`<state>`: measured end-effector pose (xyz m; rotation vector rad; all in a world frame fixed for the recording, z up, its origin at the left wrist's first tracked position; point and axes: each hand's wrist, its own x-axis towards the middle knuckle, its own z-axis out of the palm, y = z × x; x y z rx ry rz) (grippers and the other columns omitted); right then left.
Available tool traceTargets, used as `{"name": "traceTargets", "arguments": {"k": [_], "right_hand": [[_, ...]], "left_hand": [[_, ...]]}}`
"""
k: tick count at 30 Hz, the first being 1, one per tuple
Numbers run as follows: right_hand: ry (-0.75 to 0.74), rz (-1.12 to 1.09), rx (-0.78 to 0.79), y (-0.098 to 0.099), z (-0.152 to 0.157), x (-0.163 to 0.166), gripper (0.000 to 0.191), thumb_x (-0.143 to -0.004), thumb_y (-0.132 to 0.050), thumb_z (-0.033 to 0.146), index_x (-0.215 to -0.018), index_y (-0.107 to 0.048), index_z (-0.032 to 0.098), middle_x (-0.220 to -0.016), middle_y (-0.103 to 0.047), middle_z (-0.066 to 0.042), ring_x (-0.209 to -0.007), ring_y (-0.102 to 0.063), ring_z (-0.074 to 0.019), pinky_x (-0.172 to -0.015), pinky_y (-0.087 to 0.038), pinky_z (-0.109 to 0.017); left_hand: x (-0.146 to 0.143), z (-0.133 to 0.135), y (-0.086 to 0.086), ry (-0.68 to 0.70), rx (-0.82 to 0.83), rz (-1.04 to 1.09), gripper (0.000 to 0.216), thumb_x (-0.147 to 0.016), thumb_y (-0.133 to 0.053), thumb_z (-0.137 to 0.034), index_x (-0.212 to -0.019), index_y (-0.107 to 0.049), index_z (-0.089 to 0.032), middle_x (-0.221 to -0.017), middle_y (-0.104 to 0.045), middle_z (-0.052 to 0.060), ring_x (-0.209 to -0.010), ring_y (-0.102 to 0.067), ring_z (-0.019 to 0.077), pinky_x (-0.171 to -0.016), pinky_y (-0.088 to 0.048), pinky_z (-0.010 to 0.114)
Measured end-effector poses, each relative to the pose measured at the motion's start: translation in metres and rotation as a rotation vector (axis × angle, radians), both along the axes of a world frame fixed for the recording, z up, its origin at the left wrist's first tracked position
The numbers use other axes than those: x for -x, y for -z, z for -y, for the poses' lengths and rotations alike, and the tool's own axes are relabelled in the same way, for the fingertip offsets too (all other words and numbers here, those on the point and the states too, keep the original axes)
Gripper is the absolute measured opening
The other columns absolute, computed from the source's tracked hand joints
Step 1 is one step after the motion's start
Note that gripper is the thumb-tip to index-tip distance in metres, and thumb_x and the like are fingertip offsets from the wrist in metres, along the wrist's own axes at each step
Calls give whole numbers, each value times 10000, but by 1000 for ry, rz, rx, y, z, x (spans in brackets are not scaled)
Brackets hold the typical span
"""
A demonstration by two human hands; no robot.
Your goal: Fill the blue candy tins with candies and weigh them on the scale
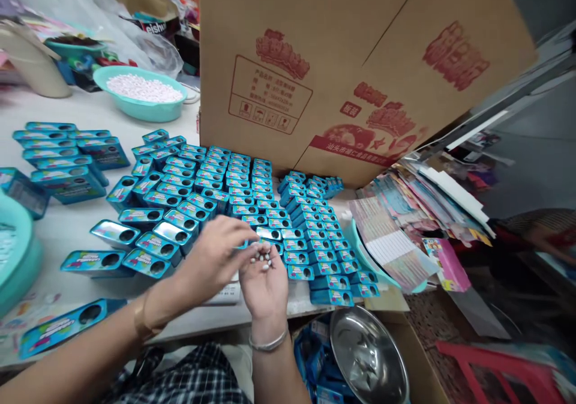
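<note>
My right hand is cupped palm up at the table's front edge, holding several small white pellets. My left hand reaches across from the left, fingers pinched together over those pellets. Just beyond both hands lie rows of small blue tins with round holes in their lids, packed side by side on the white table.
A large cardboard box stands behind the tins. A teal bowl of white pellets sits at the back left. More tins lie at left. Printed cards are stacked at right. A metal bowl rests below the table edge.
</note>
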<state>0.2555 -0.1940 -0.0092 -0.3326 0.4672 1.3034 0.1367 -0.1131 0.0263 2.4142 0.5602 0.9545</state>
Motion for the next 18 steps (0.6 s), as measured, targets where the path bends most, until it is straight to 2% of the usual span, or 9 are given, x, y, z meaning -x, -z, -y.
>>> {"name": "traceTargets", "arguments": {"k": [4,7,9,12,16,18], "right_hand": [[126,129,-42,6,16,-26,169,-912,-489,238,-749,-486,193,-696,-517,37,-573,-482,-71,-533,-454,-189],[287,235,29,16,32,-51,155,-897,-487,230,-747,-465,203,-662,-480,54,-545,-445,-75,-507,-422,-195],[352,295,78,22,41,-64,151,-892,-482,225,-744,-457,206,-645,-460,61,-541,-438,-80,-508,-417,-202],[389,372,109,27,48,-75,142,-878,-492,218,-743,-451,209,-623,-434,73,-531,-428,-80,-507,-406,-207],[348,452,97,31,46,-75,147,-843,-541,213,-734,-442,217,-610,-423,84,-521,-435,-81,-512,-410,-220],[309,464,89,33,39,-69,160,-833,-564,223,-727,-444,220,-619,-449,81,-534,-466,-81,-536,-442,-230]], "left_hand": [[47,-26,-22,-418,86,181,227,-887,-598,-415,-1063,-658,-284,-1037,-682,3,-992,-627,202,-957,-478,408],[79,-31,-26,-556,171,161,232,-868,-579,-477,-1026,-664,-329,-1001,-690,-11,-961,-646,220,-967,-487,435],[89,-31,-20,-546,195,84,237,-873,-554,-497,-1026,-653,-344,-1011,-685,-12,-966,-643,231,-957,-492,439],[90,-36,0,-455,153,-4,270,-886,-542,-502,-1078,-632,-334,-1069,-674,-9,-1005,-630,231,-944,-495,420],[66,-42,37,-277,-6,-180,443,-887,-548,-491,-1269,-554,-266,-1229,-636,67,-1135,-570,275,-982,-456,451],[46,-39,58,-221,-78,-327,553,-849,-606,-389,-1362,-485,-220,-1354,-575,110,-1223,-517,318,-1025,-418,494]]}}
